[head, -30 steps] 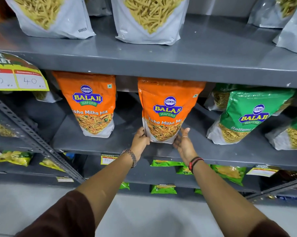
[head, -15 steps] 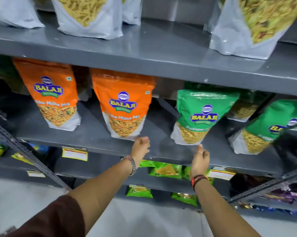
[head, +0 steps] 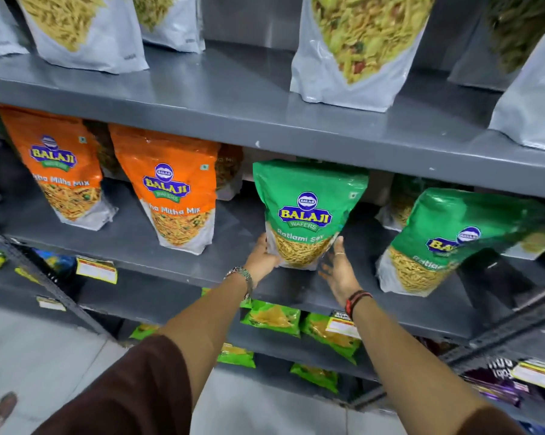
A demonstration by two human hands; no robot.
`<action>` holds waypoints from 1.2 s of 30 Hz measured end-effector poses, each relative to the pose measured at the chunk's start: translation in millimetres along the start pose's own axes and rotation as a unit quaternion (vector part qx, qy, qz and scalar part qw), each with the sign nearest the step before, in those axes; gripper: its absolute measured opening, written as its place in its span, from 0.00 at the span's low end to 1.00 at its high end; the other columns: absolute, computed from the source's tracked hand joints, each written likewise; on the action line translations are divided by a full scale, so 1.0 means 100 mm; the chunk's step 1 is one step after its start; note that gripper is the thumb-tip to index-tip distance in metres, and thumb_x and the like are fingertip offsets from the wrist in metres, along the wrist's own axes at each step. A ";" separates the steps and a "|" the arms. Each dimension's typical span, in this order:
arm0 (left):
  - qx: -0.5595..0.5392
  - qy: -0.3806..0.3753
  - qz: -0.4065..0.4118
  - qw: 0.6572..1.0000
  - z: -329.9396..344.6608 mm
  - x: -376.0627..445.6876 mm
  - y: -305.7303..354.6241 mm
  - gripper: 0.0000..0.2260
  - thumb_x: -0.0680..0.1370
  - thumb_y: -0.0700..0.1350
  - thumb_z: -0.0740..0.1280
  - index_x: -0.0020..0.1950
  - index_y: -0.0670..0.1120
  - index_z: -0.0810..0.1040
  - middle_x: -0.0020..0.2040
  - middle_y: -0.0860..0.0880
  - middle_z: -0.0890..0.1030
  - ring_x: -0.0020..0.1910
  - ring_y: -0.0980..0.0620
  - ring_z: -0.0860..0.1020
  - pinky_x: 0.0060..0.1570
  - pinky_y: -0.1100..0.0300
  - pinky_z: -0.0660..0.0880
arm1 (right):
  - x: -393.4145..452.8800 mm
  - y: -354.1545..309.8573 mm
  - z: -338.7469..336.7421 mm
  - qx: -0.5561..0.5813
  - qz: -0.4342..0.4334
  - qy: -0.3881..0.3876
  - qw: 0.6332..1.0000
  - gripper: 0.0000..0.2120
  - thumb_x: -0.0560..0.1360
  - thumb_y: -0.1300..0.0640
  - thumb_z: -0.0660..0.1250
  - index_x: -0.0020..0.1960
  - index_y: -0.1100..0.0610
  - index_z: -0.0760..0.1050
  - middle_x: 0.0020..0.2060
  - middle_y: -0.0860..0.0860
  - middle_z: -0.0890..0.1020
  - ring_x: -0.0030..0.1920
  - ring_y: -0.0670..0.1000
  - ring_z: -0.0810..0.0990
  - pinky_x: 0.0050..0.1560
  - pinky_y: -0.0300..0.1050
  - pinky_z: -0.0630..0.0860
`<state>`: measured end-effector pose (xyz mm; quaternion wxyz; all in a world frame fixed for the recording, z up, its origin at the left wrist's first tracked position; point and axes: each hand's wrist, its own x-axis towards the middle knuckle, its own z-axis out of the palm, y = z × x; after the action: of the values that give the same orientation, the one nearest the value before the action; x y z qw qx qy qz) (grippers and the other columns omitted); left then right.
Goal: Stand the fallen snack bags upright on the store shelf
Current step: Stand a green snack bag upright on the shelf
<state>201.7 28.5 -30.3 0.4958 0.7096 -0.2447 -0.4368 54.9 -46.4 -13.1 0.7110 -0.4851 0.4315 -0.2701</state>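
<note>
Two hands, my left hand (head: 262, 257) and right hand (head: 338, 268), clasp green bag (head: 307, 211) at base corners, right of orange bag (head: 177, 189); light, crinkly, slippery; hold low.

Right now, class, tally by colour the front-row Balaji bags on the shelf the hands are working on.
Orange bags: 2, one at the left and one beside it.
Green bags: 2, one between the left hand and right hand at, one tilted at the right.
Total: 4

Dark brown sleeves (head: 133, 387), a metal bracelet (head: 244, 276) on the left wrist, red-black bands (head: 355, 301) on the right.
</note>
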 end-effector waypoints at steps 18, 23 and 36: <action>-0.024 -0.013 -0.011 1.000 0.06 -0.19 -0.11 0.35 0.73 0.26 0.54 0.77 0.49 0.53 0.73 0.46 0.67 0.71 0.44 0.66 0.61 0.49 0.72 | -0.16 0.08 -0.05 0.040 0.029 -0.006 0.999 0.24 0.78 0.39 0.44 0.67 0.47 0.65 0.69 0.51 0.70 0.69 0.56 0.70 0.64 0.50 0.68; -0.073 0.077 -0.059 0.993 0.21 -0.31 -0.25 0.25 0.76 0.30 0.56 0.73 0.35 0.57 0.63 0.35 0.73 0.49 0.44 0.74 0.43 0.57 0.74 | -0.13 0.20 -0.20 -0.023 -0.005 0.129 0.991 0.25 0.79 0.43 0.50 0.69 0.55 0.67 0.69 0.54 0.71 0.68 0.56 0.70 0.70 0.57 0.66; -0.079 -0.090 -0.111 0.987 1.51 -0.32 0.01 0.22 0.78 0.35 0.58 0.72 0.42 0.63 0.45 0.49 0.75 0.40 0.55 0.74 0.39 0.64 0.71 | -0.26 0.11 -1.65 0.072 -0.053 0.353 0.931 0.19 0.78 0.44 0.53 0.61 0.56 0.68 0.57 0.53 0.73 0.58 0.53 0.72 0.63 0.53 0.68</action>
<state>55.8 -20.8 -36.6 0.4747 0.6490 -0.1724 -0.5690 -102.1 -96.4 -39.8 0.5303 -0.3281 0.6077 -0.4918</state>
